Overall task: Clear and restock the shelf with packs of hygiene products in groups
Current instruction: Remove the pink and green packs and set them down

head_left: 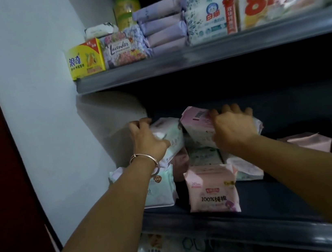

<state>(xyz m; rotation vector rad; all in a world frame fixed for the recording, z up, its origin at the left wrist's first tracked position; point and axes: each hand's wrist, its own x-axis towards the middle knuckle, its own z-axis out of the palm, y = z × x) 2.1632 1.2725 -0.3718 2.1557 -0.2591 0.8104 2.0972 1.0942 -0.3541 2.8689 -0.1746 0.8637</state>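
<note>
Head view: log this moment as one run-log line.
stage: handling packs on middle shelf | left hand: grips pale green pack | right hand: grips pink pack | front: pink 100% pack upright

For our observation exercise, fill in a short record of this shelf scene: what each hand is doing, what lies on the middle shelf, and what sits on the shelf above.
left hand: left hand grips a pale green pack
right hand: right hand grips a tilted pink pack
middle shelf: loose heap of packs; front pink pack stands upright
upper shelf: yellow soap box, lavender pack, stacked purple packs
wrist: bangle on left
</note>
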